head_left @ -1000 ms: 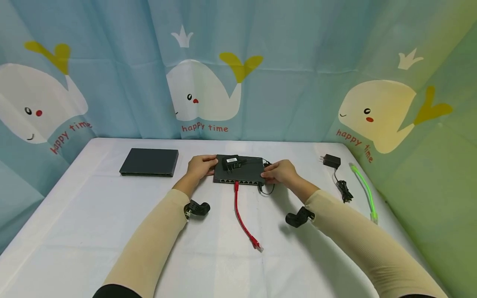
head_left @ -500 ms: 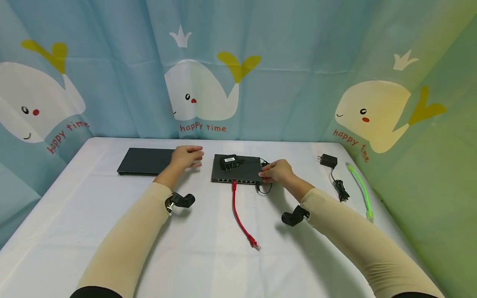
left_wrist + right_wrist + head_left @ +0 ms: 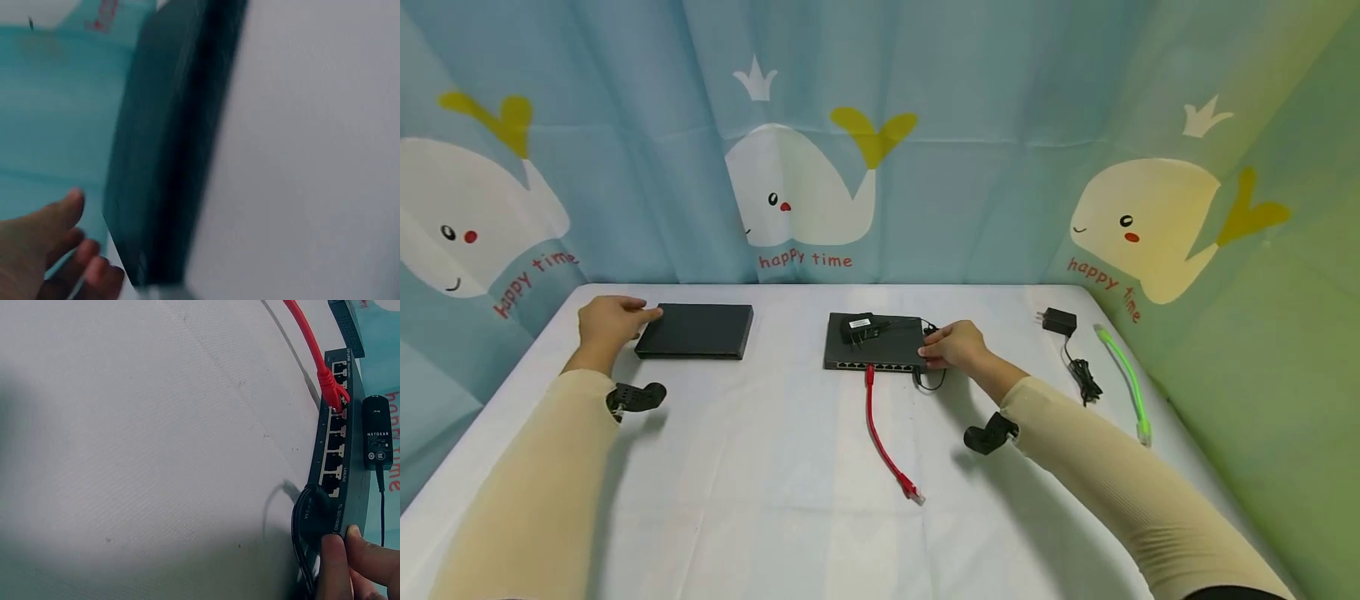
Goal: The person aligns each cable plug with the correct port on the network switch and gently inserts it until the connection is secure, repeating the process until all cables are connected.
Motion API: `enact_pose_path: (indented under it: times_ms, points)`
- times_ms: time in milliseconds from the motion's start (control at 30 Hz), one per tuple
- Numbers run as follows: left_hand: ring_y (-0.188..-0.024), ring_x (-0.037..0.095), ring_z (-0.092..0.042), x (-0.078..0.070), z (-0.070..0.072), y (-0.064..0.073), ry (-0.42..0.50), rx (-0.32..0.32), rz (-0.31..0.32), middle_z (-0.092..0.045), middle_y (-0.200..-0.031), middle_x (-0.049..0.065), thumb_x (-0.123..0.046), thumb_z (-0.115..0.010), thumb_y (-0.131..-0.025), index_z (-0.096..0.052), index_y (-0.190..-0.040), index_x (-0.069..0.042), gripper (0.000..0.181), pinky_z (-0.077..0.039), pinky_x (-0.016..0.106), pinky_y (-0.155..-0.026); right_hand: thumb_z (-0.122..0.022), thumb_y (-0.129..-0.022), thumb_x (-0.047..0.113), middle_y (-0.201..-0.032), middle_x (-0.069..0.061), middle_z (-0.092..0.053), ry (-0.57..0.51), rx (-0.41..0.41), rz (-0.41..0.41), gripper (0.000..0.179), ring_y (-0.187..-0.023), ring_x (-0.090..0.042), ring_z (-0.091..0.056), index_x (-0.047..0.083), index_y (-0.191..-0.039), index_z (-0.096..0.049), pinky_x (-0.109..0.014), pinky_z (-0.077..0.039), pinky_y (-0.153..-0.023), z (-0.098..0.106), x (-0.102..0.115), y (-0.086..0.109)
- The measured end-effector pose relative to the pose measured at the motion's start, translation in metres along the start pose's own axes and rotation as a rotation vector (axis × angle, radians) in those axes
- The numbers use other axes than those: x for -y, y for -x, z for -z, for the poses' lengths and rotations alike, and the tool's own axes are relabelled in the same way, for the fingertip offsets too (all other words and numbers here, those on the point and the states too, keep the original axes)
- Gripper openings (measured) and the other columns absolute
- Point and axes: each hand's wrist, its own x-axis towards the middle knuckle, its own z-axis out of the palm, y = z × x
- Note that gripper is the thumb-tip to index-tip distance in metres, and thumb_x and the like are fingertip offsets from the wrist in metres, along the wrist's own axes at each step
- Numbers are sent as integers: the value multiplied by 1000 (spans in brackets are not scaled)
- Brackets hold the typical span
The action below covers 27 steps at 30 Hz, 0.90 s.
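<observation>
In the head view, my right hand [image 3: 955, 345] pinches the right end of a black network switch [image 3: 895, 343], thumb and fingers at its corner. A red network cable [image 3: 307, 337] is plugged into one of its front ports, and a thin black power cord [image 3: 299, 525] into the end near my fingers. On its top lies a black power adapter [image 3: 377, 432]. My left hand [image 3: 610, 323] is at the left edge of a second flat black box [image 3: 696, 331], thumb by its back left corner. The left wrist view is blurred and shows those fingers loosely bent beside the box, around nothing.
Another black power adapter [image 3: 1060, 322] with a bundled cord lies at the right of the white table [image 3: 775, 517]. Near the right edge lies a short green network cable [image 3: 1126, 371]. A blue whale-print curtain [image 3: 985, 200] stands behind the table.
My left hand has let go of the network switch and moved left, past the second black box to its far left edge. The right hand still holds the network switch in place.
</observation>
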Motion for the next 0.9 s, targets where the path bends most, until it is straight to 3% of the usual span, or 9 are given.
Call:
enact_pose_path:
  times_ms: [67,133,267,367,467,533,633,733,900]
  points:
    - [-123,49,-44,13,4,0,-67,91,9,-53,-133,30,-45,-55,-99,-49,-140,5,64,-30,61,-110,-70,-88,-4,-123,-28,-63,0,-1,-3,34,-60,-7,-66,-12,-121,-63,-24,-61,-65,0,1,0]
    - [-129,51,-38,22,5,-1,-67,172,26,-44,-142,33,-51,-53,-98,-44,-144,3,71,-28,62,-112,-70,-88,-5,-123,-28,-62,-10,-2,-8,34,-60,-7,-65,-12,-120,-63,-24,-61,-65,-1,1,0]
    - [-137,46,-35,34,1,-6,71,269,85,-25,-154,33,-53,-55,-96,-34,-151,-3,77,-36,54,-114,-69,-88,-5,-124,-28,-61,-13,3,-17,34,-61,-8,-66,-13,-121,-62,-25,-62,-67,-2,2,0]
    - [-136,39,-38,41,-3,-12,211,306,123,-22,-157,29,-48,-58,-96,-31,-153,-6,76,-54,35,-96,-70,-88,-5,-124,-28,-61,-14,-2,-30,35,-61,-8,-66,-12,-121,-62,-26,-62,-68,-2,3,0]
    - [-133,36,-40,47,-3,-16,282,327,130,-20,-158,28,-43,-59,-97,-30,-154,-6,74,-52,12,-70,-70,-88,-4,-124,-27,-62,-22,-10,-42,34,-60,-8,-66,-11,-121,-63,-26,-62,-68,-3,4,-1]
    - [-125,32,-47,48,-3,-17,303,326,137,-22,-158,27,-42,-61,-96,-31,-153,-6,74,-47,7,-60,-71,-88,-4,-123,-27,-62,-20,-13,-44,34,-60,-8,-66,-11,-121,-63,-26,-62,-68,-5,5,-2]
    - [-100,16,-56,50,-2,-14,316,328,121,-25,-157,27,-41,-63,-95,-33,-153,-5,74,-50,8,-62,-71,-88,-3,-122,-25,-63,-29,-17,-53,34,-61,-9,-66,-10,-120,-64,-25,-62,-68,-7,7,-4]
    - [-84,4,-53,51,-1,-10,316,328,106,-27,-156,27,-42,-63,-95,-34,-152,-4,74,-52,11,-67,-72,-87,-3,-120,-24,-63,-32,-19,-62,33,-63,-10,-66,-10,-119,-64,-26,-62,-70,-10,8,-8]
    - [-77,2,-55,56,-4,2,312,302,98,-36,-152,26,-45,-62,-95,-36,-152,-4,74,-51,14,-65,-75,-84,-2,-107,-20,-69,-10,-42,-78,26,-65,-16,-70,-7,-109,-69,-28,-62,-66,-16,9,-22]
